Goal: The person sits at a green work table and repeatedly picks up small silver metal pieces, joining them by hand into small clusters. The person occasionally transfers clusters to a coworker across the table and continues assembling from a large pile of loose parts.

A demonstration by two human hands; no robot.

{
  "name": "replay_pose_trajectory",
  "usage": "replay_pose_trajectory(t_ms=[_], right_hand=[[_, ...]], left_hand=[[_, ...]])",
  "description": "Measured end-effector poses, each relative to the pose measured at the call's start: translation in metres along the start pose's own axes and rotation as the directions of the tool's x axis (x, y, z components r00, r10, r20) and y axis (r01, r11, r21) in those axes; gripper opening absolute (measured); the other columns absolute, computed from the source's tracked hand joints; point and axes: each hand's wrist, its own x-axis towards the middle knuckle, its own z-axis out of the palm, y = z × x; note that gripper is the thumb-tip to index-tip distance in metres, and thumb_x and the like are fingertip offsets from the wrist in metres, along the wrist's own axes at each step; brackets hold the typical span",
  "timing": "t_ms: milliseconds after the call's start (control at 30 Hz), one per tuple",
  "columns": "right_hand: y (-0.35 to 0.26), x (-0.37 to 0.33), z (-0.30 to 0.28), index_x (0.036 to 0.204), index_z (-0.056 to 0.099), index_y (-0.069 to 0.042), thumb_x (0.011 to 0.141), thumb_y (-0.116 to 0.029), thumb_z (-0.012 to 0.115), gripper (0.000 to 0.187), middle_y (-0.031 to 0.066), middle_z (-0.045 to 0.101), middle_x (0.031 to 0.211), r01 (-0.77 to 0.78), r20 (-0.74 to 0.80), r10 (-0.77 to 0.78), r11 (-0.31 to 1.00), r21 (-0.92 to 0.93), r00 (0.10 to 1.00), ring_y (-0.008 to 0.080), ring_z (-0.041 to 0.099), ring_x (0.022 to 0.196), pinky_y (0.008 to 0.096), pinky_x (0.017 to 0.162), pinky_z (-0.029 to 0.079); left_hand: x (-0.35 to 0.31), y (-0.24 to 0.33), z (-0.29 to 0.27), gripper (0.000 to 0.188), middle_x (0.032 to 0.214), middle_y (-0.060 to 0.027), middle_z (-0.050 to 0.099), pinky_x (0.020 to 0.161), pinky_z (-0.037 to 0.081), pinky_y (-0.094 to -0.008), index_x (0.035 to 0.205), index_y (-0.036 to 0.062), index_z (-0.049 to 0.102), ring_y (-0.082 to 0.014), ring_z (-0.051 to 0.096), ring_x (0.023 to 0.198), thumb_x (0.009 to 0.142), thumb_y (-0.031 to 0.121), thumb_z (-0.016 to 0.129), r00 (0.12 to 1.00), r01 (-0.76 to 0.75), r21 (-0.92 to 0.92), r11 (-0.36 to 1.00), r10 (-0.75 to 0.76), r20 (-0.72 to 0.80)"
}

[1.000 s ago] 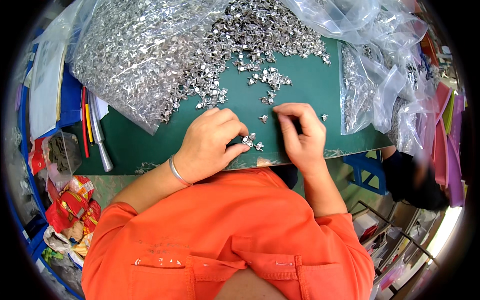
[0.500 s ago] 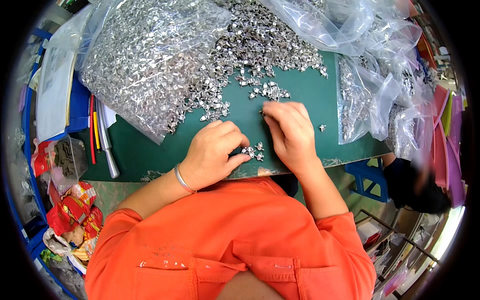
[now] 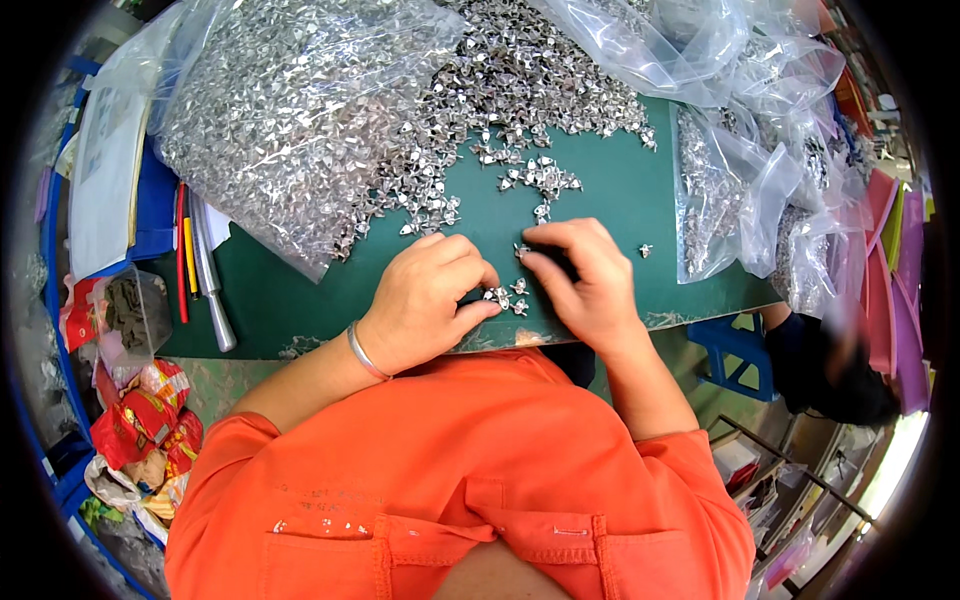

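My left hand (image 3: 425, 300) rests curled near the table's front edge, thumb and forefinger bent around small silvery winged metal parts (image 3: 490, 295); its other fingertips are tucked out of sight. Just right of it lie a few loose parts of the same kind (image 3: 519, 287). Across from them, my right hand (image 3: 585, 275) has thumb and forefinger closed on a single small metal part (image 3: 521, 251). Beyond both hands, a big heap of these parts (image 3: 530, 80) spreads over the green tabletop (image 3: 600, 180), with a short trail of parts reaching toward my right hand.
A clear plastic bag full of parts (image 3: 290, 130) covers the back left. More bagged parts (image 3: 715, 200) stand at the right. Pens and a metal tool (image 3: 210, 270) lie at the left beside a clear plastic box (image 3: 135, 315). A blue stool (image 3: 735, 355) is below the right edge.
My right hand has drawn slightly nearer, its fingertips moving down from the trail of parts with a metal part at them. The left hand stays almost in place.
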Motion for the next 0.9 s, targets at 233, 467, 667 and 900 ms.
replay_pose_trajectory(t_ms=[233, 467, 667, 900], right_hand=[[0.009, -0.008, 0.001, 0.092, 0.064, -0.004, 0.077, 0.007, 0.074, 0.022, 0.0093, 0.068, 0.091, 0.116, -0.005, -0.116, 0.993, -0.034, 0.993, 0.0309, 0.064, 0.084, 0.0392, 0.075, 0.052], [0.005, -0.001, 0.004, 0.093, 0.064, -0.005, 0.075, 0.004, 0.075, 0.023, 0.0088, 0.066, 0.092, 0.067, -0.026, -0.070, 0.992, -0.108, 0.997, 0.0313, 0.063, 0.085, 0.0396, 0.075, 0.051], [0.006, -0.007, 0.003, 0.090, 0.065, -0.006, 0.075, 0.006, 0.074, 0.021, 0.0078, 0.066, 0.093, 0.071, 0.006, -0.071, 0.994, -0.078, 0.997, 0.0302, 0.063, 0.086, 0.0391, 0.074, 0.052], [0.007, -0.023, -0.016, 0.092, 0.069, -0.003, 0.079, 0.014, 0.069, 0.021, 0.0092, 0.068, 0.091, -0.068, -0.033, 0.074, 0.988, 0.135, 0.997, 0.0265, 0.066, 0.084, 0.0333, 0.070, 0.055]], left_hand=[[0.001, 0.000, 0.001, 0.024, 0.085, -0.0047, 0.063, 0.071, 0.048, -0.0373, 0.088, 0.0090, 0.070, -0.0258, 0.061, 0.079, 0.071, 0.013, 0.085, 1.000, -0.009, -0.003, 1.000, 0.009, -0.008], [0.000, 0.000, 0.000, 0.024, 0.084, -0.0049, 0.062, 0.070, 0.048, -0.0371, 0.088, 0.0091, 0.070, -0.0252, 0.061, 0.079, 0.070, 0.013, 0.085, 1.000, 0.000, 0.005, 1.000, 0.000, -0.002], [0.000, 0.001, 0.000, 0.024, 0.085, -0.0049, 0.062, 0.070, 0.048, -0.0370, 0.088, 0.0089, 0.070, -0.0254, 0.060, 0.079, 0.071, 0.012, 0.085, 1.000, -0.005, 0.011, 1.000, 0.005, -0.009], [0.001, 0.001, 0.000, 0.025, 0.085, -0.0050, 0.062, 0.071, 0.048, -0.0367, 0.089, 0.0089, 0.070, -0.0250, 0.060, 0.078, 0.070, 0.013, 0.085, 0.999, -0.027, 0.008, 1.000, 0.027, -0.021]])
